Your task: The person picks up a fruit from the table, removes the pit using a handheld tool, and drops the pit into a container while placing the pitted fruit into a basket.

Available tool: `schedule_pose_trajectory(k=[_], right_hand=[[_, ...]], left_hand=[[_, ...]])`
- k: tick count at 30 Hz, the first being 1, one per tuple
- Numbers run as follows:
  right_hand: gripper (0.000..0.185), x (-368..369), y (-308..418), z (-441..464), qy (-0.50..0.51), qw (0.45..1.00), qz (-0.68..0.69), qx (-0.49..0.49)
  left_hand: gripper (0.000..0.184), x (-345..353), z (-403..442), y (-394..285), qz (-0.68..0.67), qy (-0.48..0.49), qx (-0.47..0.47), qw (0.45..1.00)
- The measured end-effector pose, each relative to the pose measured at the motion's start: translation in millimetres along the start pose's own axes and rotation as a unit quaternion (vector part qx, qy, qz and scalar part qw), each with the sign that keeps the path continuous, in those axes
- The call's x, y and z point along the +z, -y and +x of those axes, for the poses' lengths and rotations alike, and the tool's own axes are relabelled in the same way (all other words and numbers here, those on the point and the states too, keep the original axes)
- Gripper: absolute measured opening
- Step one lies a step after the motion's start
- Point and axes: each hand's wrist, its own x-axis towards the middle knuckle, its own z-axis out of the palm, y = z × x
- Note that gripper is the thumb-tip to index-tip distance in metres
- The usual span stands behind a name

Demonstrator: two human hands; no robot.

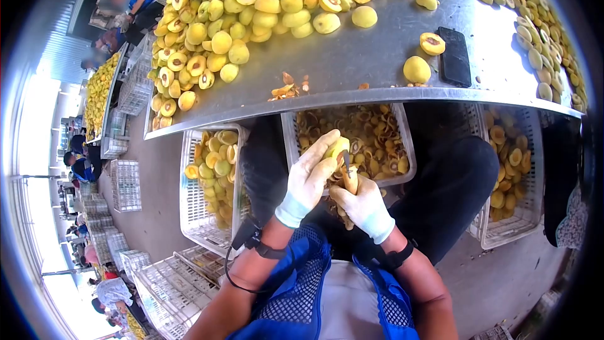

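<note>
My left hand (308,179), in a pale glove, is closed around a yellow peach half (338,146) above the middle crate. In my gloved right hand (365,206) is a pitting knife (350,180) with a light wooden handle. Its narrow dark metal tip is up against the peach half. Fingers hide part of the fruit, so I cannot tell whether the stone is in it. Below both hands, the middle white crate (410,151) holds brownish scraps and cut pieces.
Piled peach halves (264,6) cover the left of the metal table (371,44). A black phone (455,56) lies near its edge beside two loose peach halves. Crates of peach halves stand left (189,208) and right (535,195) of my legs. Other people (85,167) sit farther left.
</note>
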Motion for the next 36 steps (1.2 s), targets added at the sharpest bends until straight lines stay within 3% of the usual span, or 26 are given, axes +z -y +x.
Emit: schedule_pose_trajectory(k=[4, 5, 8, 11, 14, 17, 20, 24, 29, 32, 33, 36], right_hand=[[0.022, 1.5, -12.2, 2.5, -0.001, 0.997, -0.069, -0.018], [0.023, -0.7, -13.8, 3.8, 0.008, 0.995, -0.095, -0.013], [0.02, -2.0, -15.3, 3.4, 0.021, 0.99, -0.133, -0.038], [0.017, -4.2, -13.6, 2.7, 0.045, 0.986, -0.152, -0.043], [0.015, -6.6, -10.7, 0.3, 0.078, 0.985, -0.155, -0.023], [0.015, -9.0, -9.6, 0.0, 0.115, 0.985, -0.124, 0.03], [0.018, -10.2, 1.4, -2.5, 0.152, 0.98, -0.079, 0.102], [0.021, -8.9, -0.3, -2.1, 0.168, 0.977, -0.065, 0.114], [0.026, -13.0, -7.6, -1.2, 0.21, 0.967, 0.029, 0.141], [0.024, -15.9, -4.6, -3.5, 0.222, 0.965, 0.048, 0.13], [0.021, -14.5, -6.8, -3.3, 0.215, 0.968, 0.047, 0.12], [0.019, -8.7, -9.3, -1.1, 0.167, 0.976, -0.045, 0.132]], left_hand=[[0.056, 12.7, -1.7, -8.8, 0.177, -0.001, 0.038, 0.984], [0.064, 16.6, -1.2, -2.2, 0.177, -0.02, 0.055, 0.982], [0.062, 19.9, -2.1, 2.9, 0.175, -0.04, 0.045, 0.983], [0.052, 18.6, -1.6, 3.7, 0.148, -0.042, 0.024, 0.988], [0.041, 9.9, 2.6, -10.3, 0.146, 0.021, -0.022, 0.989], [0.029, 2.4, 5.5, -9.6, 0.057, 0.065, -0.067, 0.994], [0.021, -3.8, 9.7, -9.7, -0.008, 0.09, -0.171, 0.981], [0.02, -4.8, 11.1, 9.0, -0.036, 0.079, -0.113, 0.99], [0.022, -7.8, 17.2, 6.2, -0.055, 0.12, -0.161, 0.978], [0.023, -5.3, 15.5, 2.4, -0.068, 0.101, -0.147, 0.982], [0.024, 1.9, 8.5, 13.9, -0.142, 0.043, -0.127, 0.981], [0.026, 7.2, 1.3, 38.0, -0.224, 0.003, -0.104, 0.969]])
